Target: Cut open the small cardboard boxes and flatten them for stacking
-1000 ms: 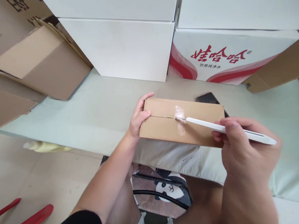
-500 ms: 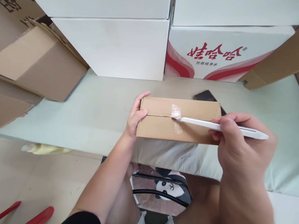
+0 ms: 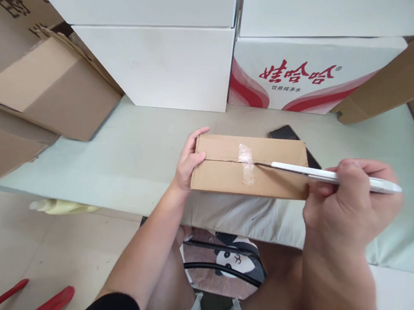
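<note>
A small brown cardboard box (image 3: 219, 176) is held near the front edge of the covered surface, its lengthwise seam facing up. Clear tape (image 3: 246, 162) crosses the middle of that seam. My left hand (image 3: 190, 160) grips the box's left end, thumb on top and fingers behind. In my right hand (image 3: 356, 198) is a white utility knife (image 3: 303, 171), its fingers closed round the handle. The thin dark blade points left and lies along the seam, just right of the tape. Part of my right hand is beside the box's right end.
A dark phone (image 3: 285, 132) lies behind the box, partly covered by it. White cartons (image 3: 158, 63) and a red-lettered carton (image 3: 285, 74) stand at the back. Brown cartons (image 3: 68, 87) flank the left; a brown flap (image 3: 401, 73) leans at the right.
My right hand has drawn the knife to the right, so the blade tip has moved from the tape's middle to its right side. The box shifted very slightly right with my left hand.
</note>
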A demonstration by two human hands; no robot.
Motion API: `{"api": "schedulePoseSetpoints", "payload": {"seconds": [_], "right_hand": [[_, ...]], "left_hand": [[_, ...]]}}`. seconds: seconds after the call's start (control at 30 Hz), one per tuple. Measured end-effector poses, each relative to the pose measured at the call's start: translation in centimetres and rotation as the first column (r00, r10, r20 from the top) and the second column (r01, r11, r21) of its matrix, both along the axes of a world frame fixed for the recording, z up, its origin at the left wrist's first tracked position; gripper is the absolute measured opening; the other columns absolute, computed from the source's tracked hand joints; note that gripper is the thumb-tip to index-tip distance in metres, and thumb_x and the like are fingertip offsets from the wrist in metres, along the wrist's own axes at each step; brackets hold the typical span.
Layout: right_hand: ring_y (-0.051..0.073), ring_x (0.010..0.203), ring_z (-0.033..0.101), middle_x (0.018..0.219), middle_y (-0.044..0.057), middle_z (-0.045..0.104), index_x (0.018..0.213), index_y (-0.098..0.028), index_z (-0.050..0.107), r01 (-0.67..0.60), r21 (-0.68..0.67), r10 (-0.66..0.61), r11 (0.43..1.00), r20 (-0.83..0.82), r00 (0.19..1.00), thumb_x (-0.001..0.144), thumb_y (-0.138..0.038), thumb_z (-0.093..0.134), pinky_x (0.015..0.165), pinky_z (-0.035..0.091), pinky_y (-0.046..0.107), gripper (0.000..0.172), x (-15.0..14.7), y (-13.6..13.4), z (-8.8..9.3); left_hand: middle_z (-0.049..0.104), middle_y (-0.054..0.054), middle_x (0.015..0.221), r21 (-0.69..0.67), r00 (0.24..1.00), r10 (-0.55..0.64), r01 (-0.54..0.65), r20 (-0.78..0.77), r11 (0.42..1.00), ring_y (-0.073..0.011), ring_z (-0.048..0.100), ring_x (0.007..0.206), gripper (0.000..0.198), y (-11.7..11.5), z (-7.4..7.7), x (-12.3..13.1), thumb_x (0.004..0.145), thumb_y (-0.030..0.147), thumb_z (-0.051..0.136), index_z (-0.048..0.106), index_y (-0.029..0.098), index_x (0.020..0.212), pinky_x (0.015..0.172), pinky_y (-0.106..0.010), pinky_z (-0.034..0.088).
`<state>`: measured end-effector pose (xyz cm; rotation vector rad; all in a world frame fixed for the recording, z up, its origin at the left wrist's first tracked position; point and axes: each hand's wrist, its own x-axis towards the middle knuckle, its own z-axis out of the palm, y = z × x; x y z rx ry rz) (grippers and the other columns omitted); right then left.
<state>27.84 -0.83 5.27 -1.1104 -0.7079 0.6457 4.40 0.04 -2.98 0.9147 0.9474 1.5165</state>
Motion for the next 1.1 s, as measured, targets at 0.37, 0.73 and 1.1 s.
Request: {"api": "schedulePoseSetpoints", "payload": {"seconds": [0.37,0.73,1.1], "right_hand": [[0.006,0.038,0.031,0.046,-0.009,0.034,0.059,-0.023,0.051,-0.192,-0.040,0.147,0.981,-0.494,0.857,0.076,-0.039,0.070,0.034,0.016,0.017,0.030,2.5,0.8,-0.8],[0.007,0.049,0.053,0.057,-0.007,0.049,0.071,-0.023,0.066,-0.384,0.169,0.416,0.908,-0.241,0.877,0.070,-0.059,0.091,0.047,0.049,0.016,0.044,0.5,-0.3,-2.2],[0.007,0.051,0.056,0.060,-0.006,0.052,0.075,-0.022,0.067,-0.418,0.182,0.454,0.890,-0.257,0.853,0.072,-0.055,0.090,0.050,0.052,0.015,0.040,0.2,-0.2,-2.8]], "left_hand": [[0.063,-0.003,0.101,0.007,0.998,0.053,-0.053,-0.029,0.999,-0.0196,0.063,0.089,0.068,0.4,0.4,-0.3,0.059,0.057,0.090,0.069,0.028,0.116,0.074,-0.028,0.054],[0.062,-0.004,0.099,-0.010,0.989,0.111,-0.110,0.094,0.994,-0.0188,0.060,0.083,0.048,-1.1,2.0,-1.4,0.067,0.049,0.082,0.069,0.025,0.107,0.071,-0.028,0.051],[0.063,-0.003,0.105,0.069,0.991,0.023,-0.032,0.134,0.997,-0.0214,0.062,0.092,0.062,-0.9,1.2,-2.2,0.062,0.043,0.081,0.063,0.029,0.120,0.083,-0.034,0.055]]}}
